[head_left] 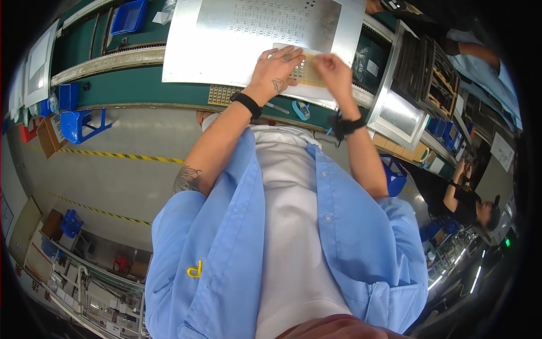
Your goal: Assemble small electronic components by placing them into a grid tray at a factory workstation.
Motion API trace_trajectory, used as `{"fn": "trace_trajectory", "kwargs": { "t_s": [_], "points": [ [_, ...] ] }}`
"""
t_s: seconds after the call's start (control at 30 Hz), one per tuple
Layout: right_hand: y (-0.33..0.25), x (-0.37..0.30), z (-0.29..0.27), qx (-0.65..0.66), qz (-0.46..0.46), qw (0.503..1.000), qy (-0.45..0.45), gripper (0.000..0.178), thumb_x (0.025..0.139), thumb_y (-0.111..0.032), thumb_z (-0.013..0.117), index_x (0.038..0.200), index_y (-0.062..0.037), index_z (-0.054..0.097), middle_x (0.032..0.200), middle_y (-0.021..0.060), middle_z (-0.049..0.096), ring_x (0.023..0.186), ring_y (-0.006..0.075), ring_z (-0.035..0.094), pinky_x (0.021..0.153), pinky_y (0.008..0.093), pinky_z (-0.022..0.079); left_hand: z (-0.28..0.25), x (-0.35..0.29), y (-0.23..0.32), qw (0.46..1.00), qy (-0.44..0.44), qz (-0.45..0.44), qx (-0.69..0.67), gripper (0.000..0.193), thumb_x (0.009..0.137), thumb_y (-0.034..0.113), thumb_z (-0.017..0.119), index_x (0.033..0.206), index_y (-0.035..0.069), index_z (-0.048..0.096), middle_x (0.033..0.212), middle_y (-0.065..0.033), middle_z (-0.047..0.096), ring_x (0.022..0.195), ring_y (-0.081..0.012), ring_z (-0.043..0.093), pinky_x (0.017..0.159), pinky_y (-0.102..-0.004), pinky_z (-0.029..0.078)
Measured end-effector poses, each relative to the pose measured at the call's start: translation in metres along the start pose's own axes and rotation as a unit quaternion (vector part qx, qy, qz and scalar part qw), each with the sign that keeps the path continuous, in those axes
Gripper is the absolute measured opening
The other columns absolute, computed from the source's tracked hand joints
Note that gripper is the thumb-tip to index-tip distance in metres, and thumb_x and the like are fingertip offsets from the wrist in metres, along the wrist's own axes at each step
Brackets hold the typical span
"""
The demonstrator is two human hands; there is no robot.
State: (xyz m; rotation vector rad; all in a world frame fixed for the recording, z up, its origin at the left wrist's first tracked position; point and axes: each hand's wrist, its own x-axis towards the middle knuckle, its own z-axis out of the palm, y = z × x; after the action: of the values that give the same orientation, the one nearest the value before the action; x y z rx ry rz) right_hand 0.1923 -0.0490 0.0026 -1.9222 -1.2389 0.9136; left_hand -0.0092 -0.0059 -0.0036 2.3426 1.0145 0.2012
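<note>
Where the left hand [274, 72] is resting: toward twelve o'clock of the view; it is lying open, palm down, fingers spreading over the nine o'clock side of a tan panel [312, 77].
Right hand [337, 74]: hovering or touching at the panel's two o'clock side, fingers bending inward; blur is hiding whether it is gripping anything, so I cannot tell.
Tan panel: lying between twelve and one o'clock of the view, at the near part of a silver plate [183, 56], small pale marks showing between the hands.
Second panel [222, 94]: resting on the green bench [144, 94], at eight o'clock from the left hand, just beside that wrist.
Blue piece [303, 111]: sitting at six o'clock from the tan panel, near the bench edge.
Panel risk: if the left palm is pressing unevenly, the panel could be skewing.
Fingertip risk: if the right fingers are overreaching, they could be disturbing neighbouring marks, should those be loose parts.
Wristband risk: the right wristband [349, 126] is hanging bulky; a low sweep could be snagging the blue piece.
</note>
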Motion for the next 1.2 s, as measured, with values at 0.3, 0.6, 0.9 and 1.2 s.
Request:
{"fn": "trace_trajectory", "kwargs": {
  "t_s": [0.3, 0.6, 0.9, 1.2],
  "points": [
    [-0.002, -0.054, 0.019, -0.057, -0.073, 0.996, -0.012, 0.013, 0.087, -0.006, 0.075, 0.098, -0.0008, 0.074, 0.089, 0.011, 0.072, 0.072, 0.0193, 0.069, 0.068, 0.0304, 0.056, 0.0, 0.002, -0.001, 1.0, 0.013, 0.009, 0.004, 0.069, 0.077, 0.029, 0.081, 0.14, 0.021, 0.055, 0.153, 0.0078, 0.048, 0.144, -0.015, 0.04, 0.116, -0.0424, 0.032],
    [-0.005, -0.054, 0.02, -0.09, -0.109, 0.989, -0.035, 0.014, 0.087, -0.004, 0.073, 0.1, -0.0005, 0.074, 0.09, 0.0117, 0.07, 0.072, 0.0211, 0.068, 0.068, 0.0304, 0.055, -0.001, 0.001, 0.0, 1.0, 0.01, 0.007, 0.013, 0.071, 0.076, 0.03, 0.082, 0.142, 0.021, 0.056, 0.154, 0.0078, 0.048, 0.144, -0.016, 0.04, 0.115, -0.0416, 0.033],
    [-0.007, -0.051, 0.016, -0.156, -0.182, 0.97, -0.047, 0.012, 0.087, -0.004, 0.072, 0.098, -0.0002, 0.073, 0.09, 0.0133, 0.068, 0.075, 0.0262, 0.069, 0.069, 0.0336, 0.055, -0.001, 0.002, 0.0, 1.0, 0.01, 0.007, 0.022, 0.071, 0.076, 0.031, 0.082, 0.142, 0.021, 0.056, 0.153, 0.008, 0.048, 0.144, -0.0159, 0.04, 0.115, -0.0413, 0.033],
    [-0.007, -0.054, 0.018, -0.171, -0.216, 0.961, -0.025, 0.013, 0.086, -0.003, 0.07, 0.099, -0.0012, 0.073, 0.089, 0.0134, 0.066, 0.076, 0.0308, 0.067, 0.07, 0.0368, 0.055, -0.002, 0.002, 0.001, 1.0, 0.008, 0.003, 0.014, 0.07, 0.077, 0.031, 0.082, 0.141, 0.02, 0.056, 0.153, 0.0084, 0.049, 0.144, -0.0153, 0.039, 0.116, -0.0407, 0.032]
  ]
}}
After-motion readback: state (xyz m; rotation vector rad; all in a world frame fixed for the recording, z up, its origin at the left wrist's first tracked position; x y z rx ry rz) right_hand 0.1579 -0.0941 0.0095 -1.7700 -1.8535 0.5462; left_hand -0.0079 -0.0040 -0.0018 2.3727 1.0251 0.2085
